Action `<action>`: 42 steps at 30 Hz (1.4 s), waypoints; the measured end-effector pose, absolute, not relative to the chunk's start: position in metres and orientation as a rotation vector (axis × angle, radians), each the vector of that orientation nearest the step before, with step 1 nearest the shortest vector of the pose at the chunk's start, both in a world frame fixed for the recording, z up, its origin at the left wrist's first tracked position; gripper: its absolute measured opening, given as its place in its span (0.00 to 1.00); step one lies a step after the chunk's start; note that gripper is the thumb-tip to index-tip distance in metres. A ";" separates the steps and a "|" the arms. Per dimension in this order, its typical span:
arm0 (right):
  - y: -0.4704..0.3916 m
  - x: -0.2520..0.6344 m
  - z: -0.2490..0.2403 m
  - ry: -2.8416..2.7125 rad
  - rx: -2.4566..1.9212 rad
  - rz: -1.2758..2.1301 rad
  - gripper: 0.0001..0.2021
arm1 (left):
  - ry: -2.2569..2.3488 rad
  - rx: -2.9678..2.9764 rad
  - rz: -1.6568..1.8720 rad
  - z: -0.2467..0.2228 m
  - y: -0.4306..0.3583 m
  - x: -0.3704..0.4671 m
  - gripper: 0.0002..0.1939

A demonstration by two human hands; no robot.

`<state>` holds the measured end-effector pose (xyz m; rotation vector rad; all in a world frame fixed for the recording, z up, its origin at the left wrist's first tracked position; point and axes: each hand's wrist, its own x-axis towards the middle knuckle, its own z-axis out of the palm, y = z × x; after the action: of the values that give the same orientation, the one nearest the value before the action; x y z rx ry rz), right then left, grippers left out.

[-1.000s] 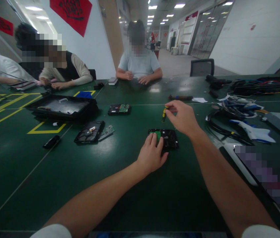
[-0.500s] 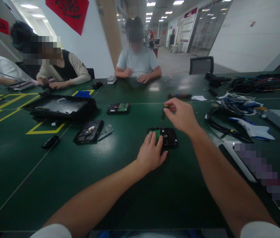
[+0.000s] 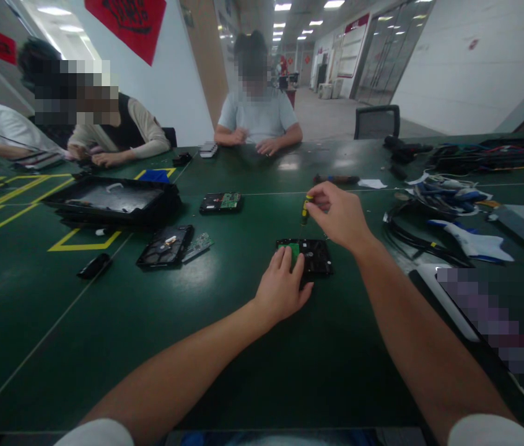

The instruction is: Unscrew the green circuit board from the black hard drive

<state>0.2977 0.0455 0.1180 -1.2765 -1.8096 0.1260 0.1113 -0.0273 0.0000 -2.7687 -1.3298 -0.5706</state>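
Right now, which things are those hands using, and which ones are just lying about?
Being used:
- black hard drive with a green part, under the left hand
- yellow-and-black screwdriver, held in the right hand

Just lying about, it seems:
- black tray
- tangled cables
- white paper

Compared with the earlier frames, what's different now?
The yellow-and-black tool in the right hand shows yellow where it looked dark half a second ago, so it has probably turned in the fingers. Nothing was newly grasped or released. The left hand stays on the black drive; the slight overall shift looks like camera movement.
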 end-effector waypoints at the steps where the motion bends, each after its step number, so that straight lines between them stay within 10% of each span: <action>1: 0.046 0.298 0.118 -1.811 -1.275 0.132 0.07 | -1.328 -2.769 -0.571 0.000 -0.027 0.111 0.36; 42: 0.044 0.299 0.119 -1.783 -1.278 0.126 0.05 | -1.311 -2.768 -0.596 -0.002 -0.027 0.111 0.36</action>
<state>0.2994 0.0442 0.1185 -1.2777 -1.7831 0.1262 0.1109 -0.0269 -0.0017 -2.7678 -1.3111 -0.5962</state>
